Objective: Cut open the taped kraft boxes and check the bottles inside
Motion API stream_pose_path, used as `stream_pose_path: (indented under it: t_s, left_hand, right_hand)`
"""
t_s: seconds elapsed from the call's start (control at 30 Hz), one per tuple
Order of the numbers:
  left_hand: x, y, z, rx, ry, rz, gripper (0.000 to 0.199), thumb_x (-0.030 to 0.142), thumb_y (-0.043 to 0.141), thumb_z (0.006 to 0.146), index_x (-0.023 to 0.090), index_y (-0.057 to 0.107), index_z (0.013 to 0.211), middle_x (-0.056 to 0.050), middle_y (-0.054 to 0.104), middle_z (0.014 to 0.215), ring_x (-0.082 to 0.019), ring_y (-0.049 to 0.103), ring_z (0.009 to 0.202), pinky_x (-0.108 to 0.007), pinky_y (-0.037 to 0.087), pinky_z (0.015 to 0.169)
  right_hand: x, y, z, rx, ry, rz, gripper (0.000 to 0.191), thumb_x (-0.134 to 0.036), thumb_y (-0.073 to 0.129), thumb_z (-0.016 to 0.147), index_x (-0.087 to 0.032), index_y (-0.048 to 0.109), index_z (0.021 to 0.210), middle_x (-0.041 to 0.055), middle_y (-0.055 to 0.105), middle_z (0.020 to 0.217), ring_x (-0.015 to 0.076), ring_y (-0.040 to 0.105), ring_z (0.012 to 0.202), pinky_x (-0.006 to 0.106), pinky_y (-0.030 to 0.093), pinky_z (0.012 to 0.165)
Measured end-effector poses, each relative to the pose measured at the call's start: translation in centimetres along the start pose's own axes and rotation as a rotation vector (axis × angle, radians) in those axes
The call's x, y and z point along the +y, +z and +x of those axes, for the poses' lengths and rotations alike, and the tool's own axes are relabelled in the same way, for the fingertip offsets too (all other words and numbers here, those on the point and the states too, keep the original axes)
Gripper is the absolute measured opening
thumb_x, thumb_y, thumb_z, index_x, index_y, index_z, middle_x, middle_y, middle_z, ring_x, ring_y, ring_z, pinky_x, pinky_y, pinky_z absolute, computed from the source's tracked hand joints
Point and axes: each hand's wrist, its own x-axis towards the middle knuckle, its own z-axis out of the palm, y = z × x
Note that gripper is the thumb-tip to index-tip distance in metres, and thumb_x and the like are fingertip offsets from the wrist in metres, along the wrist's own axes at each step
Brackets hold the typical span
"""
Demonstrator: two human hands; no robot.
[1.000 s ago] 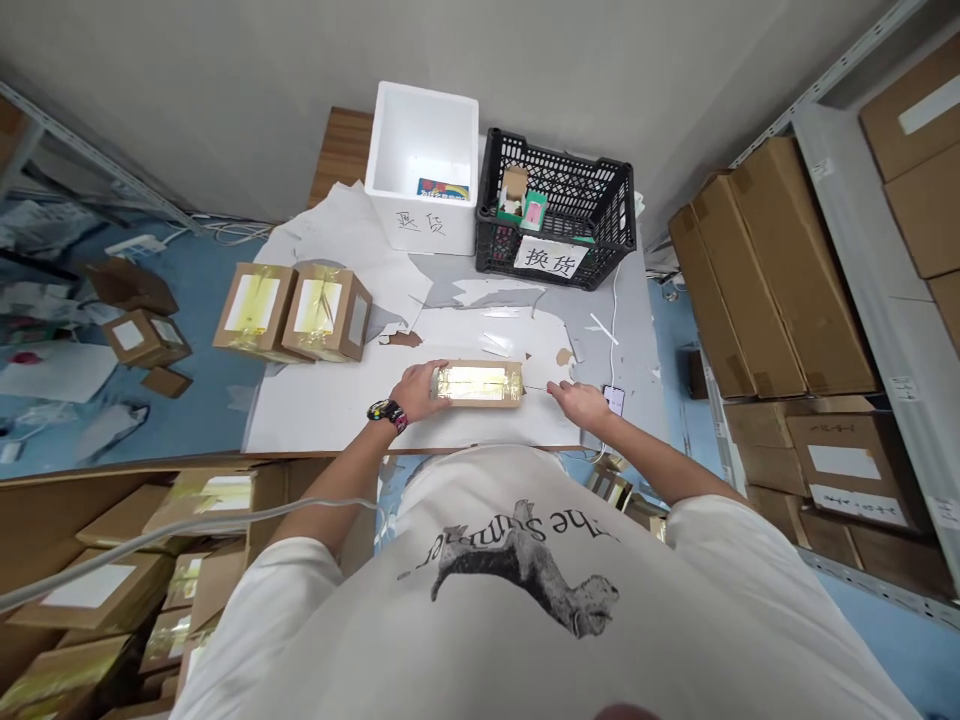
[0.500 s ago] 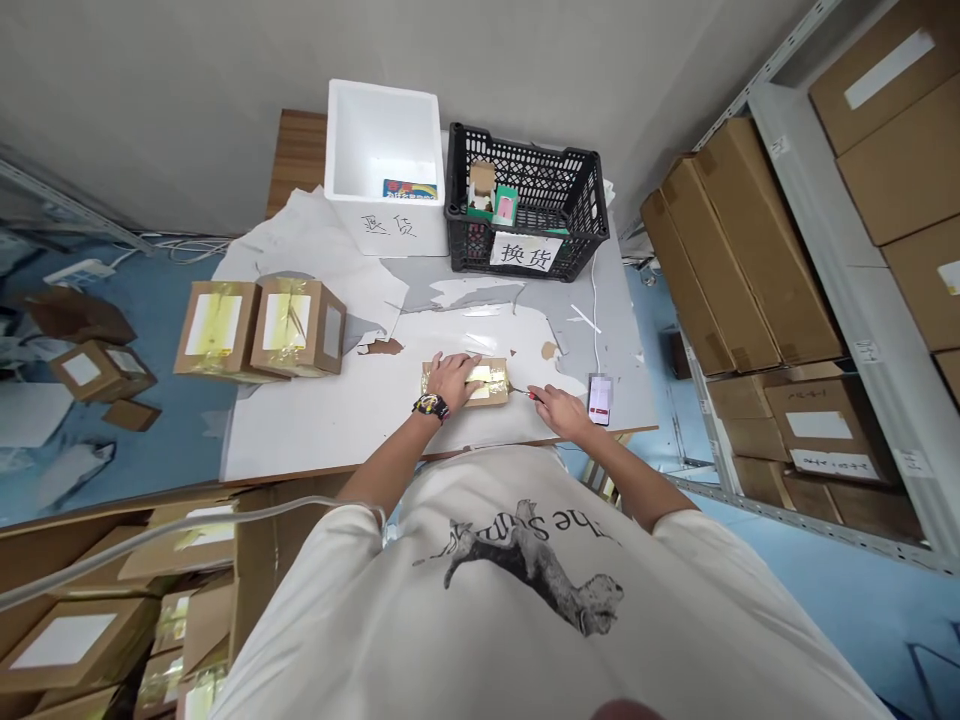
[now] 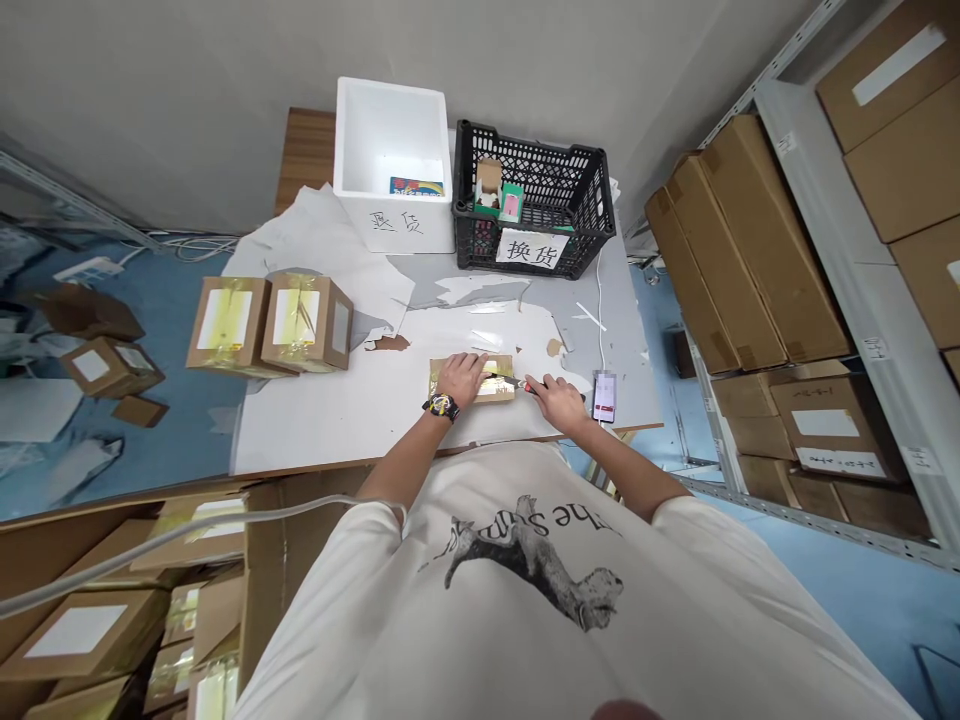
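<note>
Hands closer together than before | left hand (image 3: 461,380) pressed flat on taped cardboard box (image 3: 495,392) | right hand (image 3: 559,402) gripping red-handled cutter (image 3: 529,386) at box's end

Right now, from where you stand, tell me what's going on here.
A person is working at a paper-covered table. Their left hand presses on a taped cardboard box, and their right hand holds a small red-handled tool with its tip over the box's top. Two more taped boxes sit to the left; a black plastic crate and white foam box stand behind.
</note>
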Motion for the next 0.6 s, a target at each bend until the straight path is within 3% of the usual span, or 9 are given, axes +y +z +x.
stream_pose_path:
  t_s: [0.2,0.4,0.6]
  left_hand:
    - [0.1,-0.4,0.2,-0.045,-0.04,-0.036,0.059,0.046,0.038,0.118,0.021,0.067,0.163,-0.021,0.074,0.139,-0.039,0.065,0.131,-0.054,0.043,0.119]
    - [0.1,-0.7,0.4,-0.078,-0.055,-0.098,0.059,0.044,0.041,0.115,0.024,0.066,0.165,-0.021,0.074,0.143,-0.04,0.063,0.134,-0.057,0.041,0.12]
    - [-0.3,-0.7,0.5,-0.088,-0.039,-0.105,0.06,0.044,0.035,0.117,0.022,0.067,0.163,-0.019,0.075,0.14,-0.038,0.065,0.134,-0.055,0.041,0.121]
  right_hand:
    - [-1.9,1.7,1.1,0.02,0.044,0.094,0.061,-0.037,0.031,0.123,-0.034,0.035,0.184,0.017,0.063,0.15,0.0323,0.062,0.122,0.04,0.05,0.102]
    - [-0.7,3.3,0.0,0.015,0.053,0.105,0.062,-0.038,0.031,0.122,-0.032,0.036,0.184,0.018,0.064,0.147,0.0332,0.061,0.122,0.041,0.05,0.107]
    - [-1.6,3.6,0.5,0.031,0.097,0.158,0.064,-0.038,0.027,0.123,-0.033,0.029,0.187,0.0153,0.065,0.147,0.0309,0.063,0.121,0.037,0.051,0.104]
